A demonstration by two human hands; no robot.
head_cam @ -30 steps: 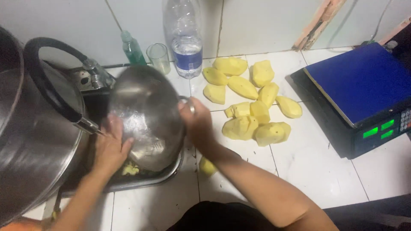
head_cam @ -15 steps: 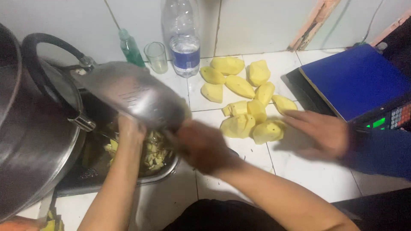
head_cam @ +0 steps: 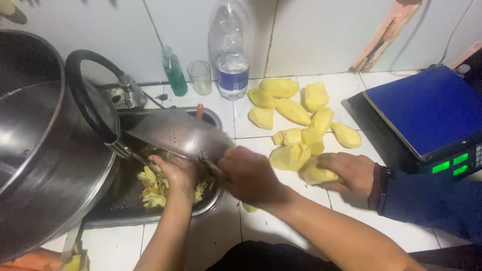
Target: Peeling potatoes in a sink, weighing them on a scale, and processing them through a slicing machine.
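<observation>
A perforated steel colander (head_cam: 175,134) sits tilted left of the frame's centre, over the sink (head_cam: 125,213), its dull grey underside turned up and dotted with rows of small holes. The left hand (head_cam: 175,173) reaches up under its lower edge, fingers curled against the rim, while the right hand (head_cam: 248,175) is clenched on the rim's right side. Below it, yellow peelings (head_cam: 153,188) lie heaped in the sink. At centre right, a co-worker's hand (head_cam: 351,173) in a blue sleeve grips one peeled potato (head_cam: 319,175) at the edge of a pile of peeled potatoes (head_cam: 296,113) on the white tiled counter (head_cam: 301,221). A large steel pot (head_cam: 45,150) fills the left.
</observation>
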